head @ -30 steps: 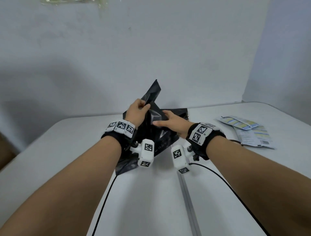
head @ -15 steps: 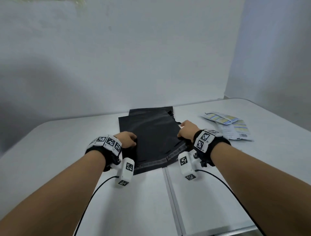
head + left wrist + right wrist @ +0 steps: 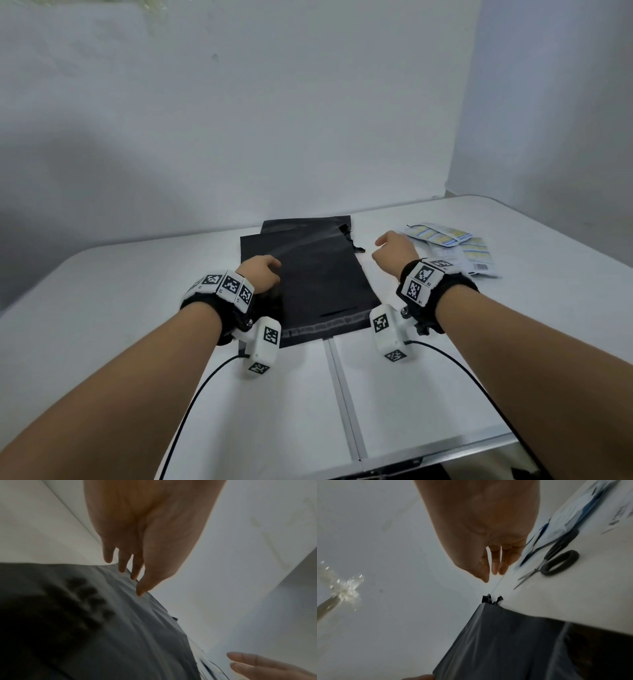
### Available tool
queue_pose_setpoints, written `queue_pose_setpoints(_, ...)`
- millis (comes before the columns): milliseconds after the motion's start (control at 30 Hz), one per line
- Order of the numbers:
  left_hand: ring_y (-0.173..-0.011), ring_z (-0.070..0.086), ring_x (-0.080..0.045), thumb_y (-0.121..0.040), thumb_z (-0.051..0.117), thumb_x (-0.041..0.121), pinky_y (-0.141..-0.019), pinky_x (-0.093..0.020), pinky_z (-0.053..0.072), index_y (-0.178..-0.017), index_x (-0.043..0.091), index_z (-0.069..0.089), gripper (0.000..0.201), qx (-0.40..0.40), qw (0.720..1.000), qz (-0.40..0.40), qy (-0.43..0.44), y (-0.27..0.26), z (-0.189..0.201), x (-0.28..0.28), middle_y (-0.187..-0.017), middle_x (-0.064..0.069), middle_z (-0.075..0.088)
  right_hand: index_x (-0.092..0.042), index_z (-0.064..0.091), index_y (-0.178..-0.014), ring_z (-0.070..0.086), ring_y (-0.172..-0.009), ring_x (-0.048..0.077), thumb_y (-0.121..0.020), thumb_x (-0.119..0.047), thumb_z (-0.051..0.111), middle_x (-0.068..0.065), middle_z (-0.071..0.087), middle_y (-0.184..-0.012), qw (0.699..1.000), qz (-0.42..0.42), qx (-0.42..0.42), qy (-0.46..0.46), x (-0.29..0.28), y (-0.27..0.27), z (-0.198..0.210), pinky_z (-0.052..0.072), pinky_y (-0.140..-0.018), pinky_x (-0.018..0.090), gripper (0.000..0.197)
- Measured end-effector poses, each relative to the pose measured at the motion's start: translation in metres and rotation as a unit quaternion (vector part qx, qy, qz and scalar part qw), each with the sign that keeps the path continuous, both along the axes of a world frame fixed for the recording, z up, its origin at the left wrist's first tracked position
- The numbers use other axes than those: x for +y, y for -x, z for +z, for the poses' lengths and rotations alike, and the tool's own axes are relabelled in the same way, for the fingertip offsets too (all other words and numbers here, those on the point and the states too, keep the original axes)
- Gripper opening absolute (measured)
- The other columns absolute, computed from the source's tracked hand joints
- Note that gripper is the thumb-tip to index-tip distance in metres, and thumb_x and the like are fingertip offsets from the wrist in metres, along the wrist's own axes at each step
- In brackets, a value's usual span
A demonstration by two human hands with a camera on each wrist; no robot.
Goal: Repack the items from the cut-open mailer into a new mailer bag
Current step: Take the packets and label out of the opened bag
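A black mailer bag lies flat on the white table, on top of a second black mailer with a ragged cut edge at its far right corner. My left hand hovers over the near bag's left edge with relaxed fingers and holds nothing. My right hand is lifted off the bag and sits between it and the packets, fingers loose and empty. Several flat printed packets lie on the table to the right.
Black-handled scissors lie by the packets on the right. A seam runs down the table's middle toward me. White walls close the far side and the right. Cables trail from both wrist cameras.
The bag went from held up in both hands to lying flat. Since half a second ago, my right hand has let go of its right edge and moved right toward the packets.
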State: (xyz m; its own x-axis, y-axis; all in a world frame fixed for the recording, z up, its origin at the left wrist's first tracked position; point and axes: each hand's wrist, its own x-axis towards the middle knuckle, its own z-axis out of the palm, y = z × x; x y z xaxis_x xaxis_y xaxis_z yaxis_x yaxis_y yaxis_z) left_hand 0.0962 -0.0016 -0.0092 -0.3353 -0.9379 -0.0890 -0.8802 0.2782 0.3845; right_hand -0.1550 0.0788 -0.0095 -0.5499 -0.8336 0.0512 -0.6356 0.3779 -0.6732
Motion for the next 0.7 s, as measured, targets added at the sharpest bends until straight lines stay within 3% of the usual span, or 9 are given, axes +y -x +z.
queue_pose_setpoints(300,-0.123,0.053,-0.021,-0.089,0.05,0.009,-0.104,-0.027,0.037,-0.12,0.019,0.062,0.035,0.074,0.991,-0.074,0.081,0.085,0.025,-0.001,-0.13,-0.002,0.06,-0.01,0.061,-0.114,0.054,-0.115,0.034,-0.083,-0.006,0.047,0.016,0.054,-0.129,0.982,-0.166,-0.017,0.09,0.019,0.103,0.024,0.043,-0.101,0.038,0.035)
queue_pose_setpoints(533,-0.119,0.057,-0.023,-0.089,0.049,0.007,-0.105,-0.027,0.04,-0.115,0.016,0.066,0.032,0.085,0.986,-0.121,0.083,0.141,0.036,-0.014,-0.124,-0.003,0.065,-0.011,0.051,-0.128,0.047,-0.123,0.037,-0.087,-0.016,0.054,0.018,0.04,-0.137,0.98,-0.188,0.017,-0.055,0.009,0.165,0.025,0.039,-0.106,0.042,0.041)
queue_pose_setpoints(700,-0.114,0.059,-0.02,-0.089,0.051,0.006,-0.098,-0.022,0.041,-0.111,0.015,0.068,0.03,0.11,0.986,-0.118,0.043,0.168,0.038,-0.026,-0.121,-0.004,0.066,-0.005,0.04,-0.137,0.044,-0.129,0.034,-0.081,-0.035,0.07,0.018,0.042,-0.142,0.983,-0.125,0.02,-0.135,-0.015,0.173,0.024,0.04,-0.107,0.042,0.07)
